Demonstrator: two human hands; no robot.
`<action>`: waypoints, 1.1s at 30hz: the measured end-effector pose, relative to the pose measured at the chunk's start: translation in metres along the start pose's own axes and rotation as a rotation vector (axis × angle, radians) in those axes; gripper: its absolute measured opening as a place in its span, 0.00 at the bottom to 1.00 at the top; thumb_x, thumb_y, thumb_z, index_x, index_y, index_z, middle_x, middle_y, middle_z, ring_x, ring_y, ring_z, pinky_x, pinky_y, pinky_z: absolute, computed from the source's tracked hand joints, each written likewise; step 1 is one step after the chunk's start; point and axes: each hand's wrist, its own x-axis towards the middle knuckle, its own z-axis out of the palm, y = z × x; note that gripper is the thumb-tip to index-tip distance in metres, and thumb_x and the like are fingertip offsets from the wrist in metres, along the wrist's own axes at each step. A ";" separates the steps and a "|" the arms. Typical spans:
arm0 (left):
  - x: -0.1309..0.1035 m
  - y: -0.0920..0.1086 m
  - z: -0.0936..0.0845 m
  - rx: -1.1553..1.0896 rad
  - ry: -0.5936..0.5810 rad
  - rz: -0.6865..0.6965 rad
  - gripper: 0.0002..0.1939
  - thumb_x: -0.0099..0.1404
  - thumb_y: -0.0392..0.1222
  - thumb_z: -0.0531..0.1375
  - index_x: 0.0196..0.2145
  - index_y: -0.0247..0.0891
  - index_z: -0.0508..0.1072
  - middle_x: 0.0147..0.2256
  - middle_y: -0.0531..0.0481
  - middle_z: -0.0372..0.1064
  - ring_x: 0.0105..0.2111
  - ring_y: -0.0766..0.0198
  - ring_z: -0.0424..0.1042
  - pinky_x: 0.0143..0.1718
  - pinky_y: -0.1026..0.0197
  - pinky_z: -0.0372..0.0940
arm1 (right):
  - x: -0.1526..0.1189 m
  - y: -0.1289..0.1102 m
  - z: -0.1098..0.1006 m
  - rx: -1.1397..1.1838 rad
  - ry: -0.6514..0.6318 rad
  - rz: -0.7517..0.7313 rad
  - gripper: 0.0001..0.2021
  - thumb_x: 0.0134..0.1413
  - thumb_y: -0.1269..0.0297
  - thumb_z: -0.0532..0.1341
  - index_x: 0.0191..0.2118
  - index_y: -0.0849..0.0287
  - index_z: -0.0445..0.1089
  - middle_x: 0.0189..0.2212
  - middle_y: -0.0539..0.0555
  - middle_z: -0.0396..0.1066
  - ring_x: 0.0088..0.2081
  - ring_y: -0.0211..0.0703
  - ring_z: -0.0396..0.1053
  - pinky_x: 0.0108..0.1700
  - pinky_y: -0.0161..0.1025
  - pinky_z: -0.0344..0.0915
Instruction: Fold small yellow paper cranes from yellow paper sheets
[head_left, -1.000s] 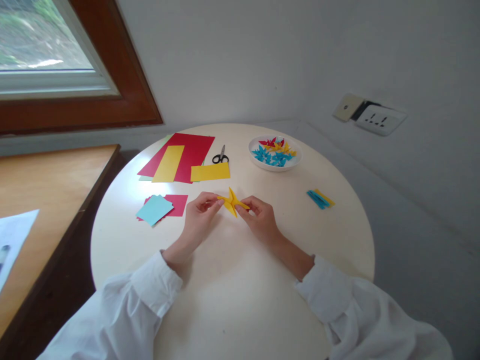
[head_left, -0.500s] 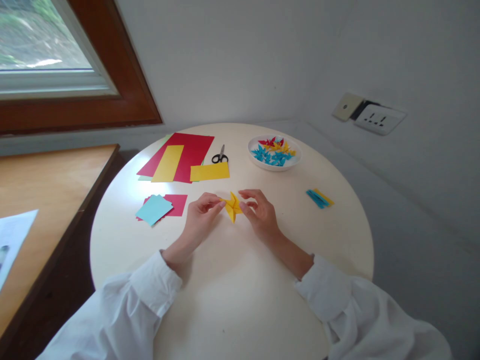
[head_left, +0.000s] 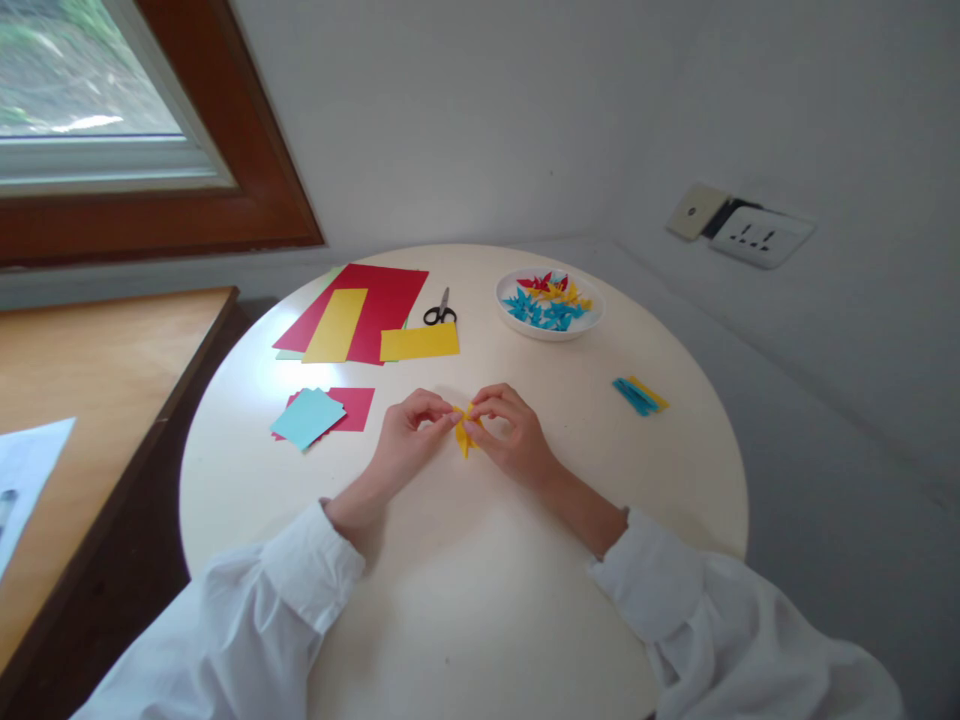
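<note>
A small yellow folded-paper piece (head_left: 465, 442) with pointed tips is held between my hands above the middle of the round white table (head_left: 480, 620). My left hand (head_left: 411, 430) pinches its left side between thumb and forefinger. On the other side, my right hand (head_left: 517, 430) grips the paper near its centre, thumb and fingertips pressed together. The fingers cover much of the piece, and one point sticks out downward. To the left lie light-blue paper squares (head_left: 311, 418) over red ones (head_left: 356, 409).
Red sheets (head_left: 390, 300) with yellow strips (head_left: 420, 342) lie at the back left beside black-handled scissors (head_left: 440, 312). A white dish (head_left: 551, 333) of red, yellow and blue folded-paper shapes stands at the back right. Blue and yellow folded strips (head_left: 636, 397) lie at the right.
Both hands have drawn closer together on the yellow folded-paper piece. My right fingers now close over its middle, and less of the paper shows.
</note>
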 end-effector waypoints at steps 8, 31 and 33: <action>-0.001 0.000 0.001 -0.002 -0.041 0.000 0.08 0.52 0.43 0.65 0.23 0.37 0.73 0.27 0.52 0.67 0.27 0.67 0.67 0.28 0.64 0.61 | -0.001 0.004 0.001 -0.044 -0.044 -0.035 0.03 0.48 0.65 0.63 0.28 0.55 0.67 0.35 0.54 0.65 0.39 0.42 0.67 0.41 0.42 0.66; -0.006 0.001 0.001 0.199 0.022 0.281 0.02 0.57 0.38 0.62 0.27 0.38 0.74 0.30 0.50 0.65 0.32 0.65 0.67 0.35 0.61 0.62 | -0.002 0.007 0.002 -0.108 -0.037 -0.156 0.03 0.48 0.71 0.63 0.29 0.56 0.68 0.33 0.53 0.65 0.38 0.41 0.67 0.41 0.41 0.67; -0.005 0.001 0.001 0.181 0.022 0.269 0.03 0.56 0.39 0.62 0.27 0.38 0.74 0.30 0.50 0.65 0.32 0.65 0.67 0.35 0.61 0.62 | -0.002 0.007 0.002 -0.100 -0.038 -0.156 0.03 0.48 0.71 0.63 0.29 0.56 0.68 0.34 0.53 0.65 0.38 0.41 0.67 0.41 0.41 0.67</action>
